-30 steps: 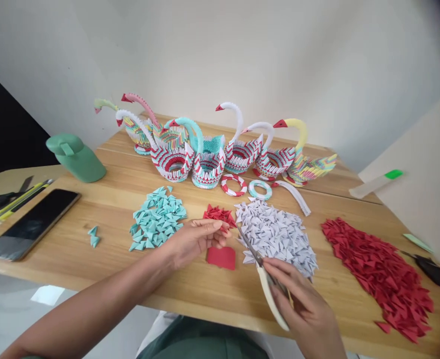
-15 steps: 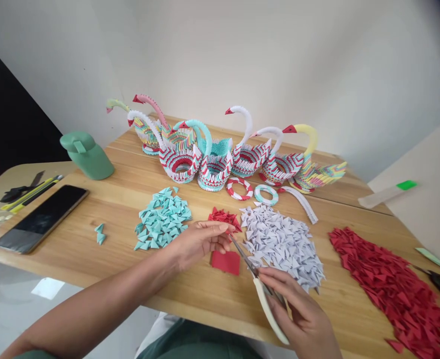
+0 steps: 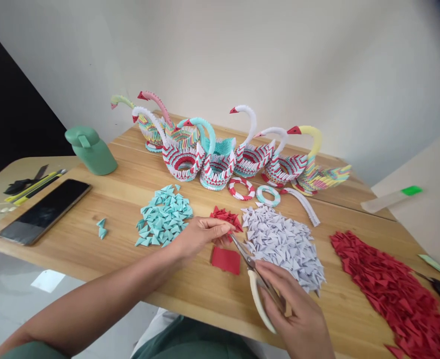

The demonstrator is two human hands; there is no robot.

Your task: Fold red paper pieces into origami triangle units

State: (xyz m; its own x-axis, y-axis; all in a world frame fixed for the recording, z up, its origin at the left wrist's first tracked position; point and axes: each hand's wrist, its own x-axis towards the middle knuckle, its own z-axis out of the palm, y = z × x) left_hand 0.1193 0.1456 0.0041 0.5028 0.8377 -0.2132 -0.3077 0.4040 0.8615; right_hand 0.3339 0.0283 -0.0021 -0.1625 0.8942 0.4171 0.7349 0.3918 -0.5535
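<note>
My left hand (image 3: 205,234) is closed in a pinch above the table, thumb against fingers. What looks like a small piece of red paper is between its fingertips, mostly hidden. In my right hand (image 3: 292,309) are white-handled scissors (image 3: 257,294), my fingers around the handles. Their blades point up and left, with the tips right at my left fingertips. Below my left hand lies a flat red paper rectangle (image 3: 225,260). Just behind it is a small heap of red folded paper pieces (image 3: 225,215). White folded pieces (image 3: 283,247) are heaped to the right of the blades.
Turquoise pieces (image 3: 163,214) lie left, a large red heap (image 3: 391,289) right. Several paper swans (image 3: 218,167) stand behind two paper rings (image 3: 241,188) and a curved white paper neck (image 3: 304,204). A phone (image 3: 44,212) and green flask (image 3: 91,149) are at left.
The scissors and my right hand have shifted slightly left and up, and the handles are angled a little differently. My left hand keeps its pinch. The camera view has shifted slightly.
</note>
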